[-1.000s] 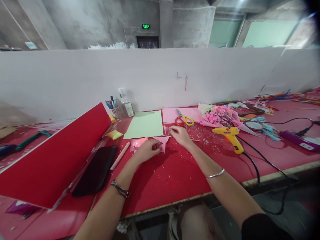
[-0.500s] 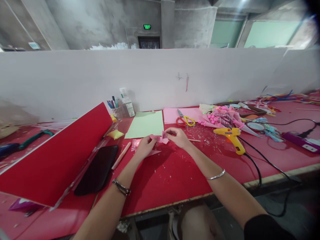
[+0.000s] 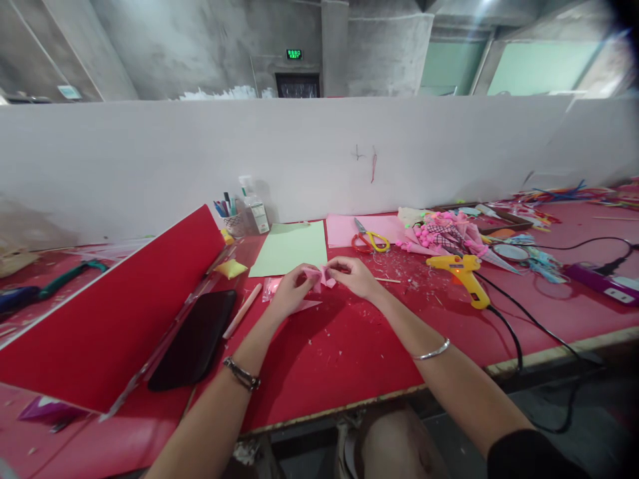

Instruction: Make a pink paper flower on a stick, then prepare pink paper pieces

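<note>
A small folded piece of pink paper (image 3: 327,278) is held between both hands above the red tabletop (image 3: 339,359). My left hand (image 3: 293,290) pinches its left side, and my right hand (image 3: 352,275) pinches its right side with thumb and forefinger. Under my left hand, a pale pink pointed scrap (image 3: 308,305) lies on the table, and a clear packet with something pink (image 3: 270,287) shows just left of that hand. Behind the hands lie a pale green sheet (image 3: 294,246) and pink sheets (image 3: 342,231), with red-and-yellow scissors (image 3: 370,241) on the pink.
To the right rests a yellow glue gun (image 3: 464,274) with a black cord, near a pink bouquet (image 3: 444,233) and a purple power strip (image 3: 602,283). On the left are a phone (image 3: 194,339), a wooden stick (image 3: 242,311), a leaning red board (image 3: 124,306) and a pen cup (image 3: 232,223).
The pink paper has turned slightly and its left part now stands up more between my fingers. Both hands have shifted only a little; the other things stay put.
</note>
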{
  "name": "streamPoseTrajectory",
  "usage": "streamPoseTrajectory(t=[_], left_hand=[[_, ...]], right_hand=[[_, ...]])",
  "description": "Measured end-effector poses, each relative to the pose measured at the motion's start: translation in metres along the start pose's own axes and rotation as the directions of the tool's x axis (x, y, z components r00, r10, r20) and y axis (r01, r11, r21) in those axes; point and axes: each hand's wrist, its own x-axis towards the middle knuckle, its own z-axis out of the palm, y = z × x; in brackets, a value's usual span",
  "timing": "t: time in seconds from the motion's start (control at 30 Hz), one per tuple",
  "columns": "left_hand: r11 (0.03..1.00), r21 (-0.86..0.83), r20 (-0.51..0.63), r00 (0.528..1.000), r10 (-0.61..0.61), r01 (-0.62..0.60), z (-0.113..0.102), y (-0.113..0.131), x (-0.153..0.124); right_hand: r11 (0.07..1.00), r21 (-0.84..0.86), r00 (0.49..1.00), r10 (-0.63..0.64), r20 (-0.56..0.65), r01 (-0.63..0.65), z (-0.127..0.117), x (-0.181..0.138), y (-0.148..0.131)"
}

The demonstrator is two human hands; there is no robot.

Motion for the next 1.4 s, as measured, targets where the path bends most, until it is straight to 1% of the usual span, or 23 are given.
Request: streamPoseTrajectory(t=[0.07, 0.2, 0.33, 0.43, 0.53, 0.6, 0.7, 0.77, 0.8, 0.87, 1.0, 1.1, 1.17, 1.3, 1.4], left_hand=[[1.000, -0.030, 0.001, 1.000, 0.006, -0.006, 0.000, 0.000, 0.001], [0.993, -0.102, 0.024, 0.998, -0.060, 0.063, 0.001, 0.000, 0.000], [0.992, -0.095, 0.018, 0.997, -0.078, 0.079, 0.003, 0.001, -0.002], [0.998, -0.021, 0.053, 0.997, -0.060, 0.061, 0.005, 0.002, -0.003], [0.998, 0.061, 0.125, 0.992, -0.006, -0.001, 0.006, 0.002, -0.003], [0.992, 0.115, 0.136, 0.990, 0.029, -0.045, 0.006, -0.001, -0.003], [0.960, 0.253, 0.073, 0.992, 0.104, -0.119, 0.003, -0.007, -0.002], [0.930, 0.347, -0.004, 0.991, 0.134, -0.124, 0.000, -0.011, 0.000], [0.924, 0.366, -0.037, 0.991, 0.132, -0.110, -0.001, -0.013, 0.000], [0.930, 0.356, -0.054, 0.992, 0.114, -0.088, -0.002, -0.014, 0.001], [0.947, 0.294, 0.033, 0.991, 0.127, -0.131, 0.000, -0.013, 0.002], [0.963, 0.240, 0.016, 0.992, 0.124, -0.124, 0.002, -0.012, 0.003], [0.964, 0.242, 0.016, 0.994, 0.109, -0.109, 0.002, -0.011, 0.002], [0.961, 0.269, 0.027, 0.998, 0.061, -0.067, 0.001, -0.007, 0.001], [0.962, 0.266, 0.028, 0.998, 0.062, -0.067, 0.002, -0.003, 0.000]], right_hand=[[0.999, 0.034, 0.999, 0.022, 0.034, -0.023, 0.000, -0.001, -0.001], [0.992, 0.111, 0.994, 0.053, 0.099, -0.064, 0.003, -0.001, -0.003], [0.986, 0.146, 0.991, 0.066, 0.116, -0.083, 0.005, -0.002, -0.004], [0.981, 0.158, 0.988, 0.090, 0.125, -0.110, 0.007, -0.002, -0.002], [0.982, 0.155, 0.988, 0.091, 0.125, -0.110, 0.008, -0.002, -0.001], [0.982, 0.156, 0.988, 0.092, 0.122, -0.110, 0.008, -0.002, 0.000], [0.980, 0.165, 0.989, 0.088, 0.121, -0.108, 0.009, -0.002, 0.002], [0.980, 0.169, 0.990, 0.083, 0.114, -0.102, 0.010, -0.002, 0.003], [0.980, 0.171, 0.991, 0.082, 0.108, -0.099, 0.010, -0.002, 0.004], [0.981, 0.168, 0.993, 0.080, 0.092, -0.095, 0.012, -0.001, 0.006], [0.990, 0.116, 0.997, 0.072, 0.034, -0.075, 0.014, 0.000, 0.010], [0.992, 0.106, 0.997, 0.076, -0.023, -0.074, 0.014, 0.000, 0.012], [0.993, 0.098, 0.996, 0.078, -0.052, -0.072, 0.013, 0.000, 0.013], [0.996, 0.047, 0.996, 0.080, -0.047, -0.078, 0.012, 0.000, 0.012], [0.997, -0.010, 0.996, 0.075, -0.042, -0.076, 0.011, 0.000, 0.009]])
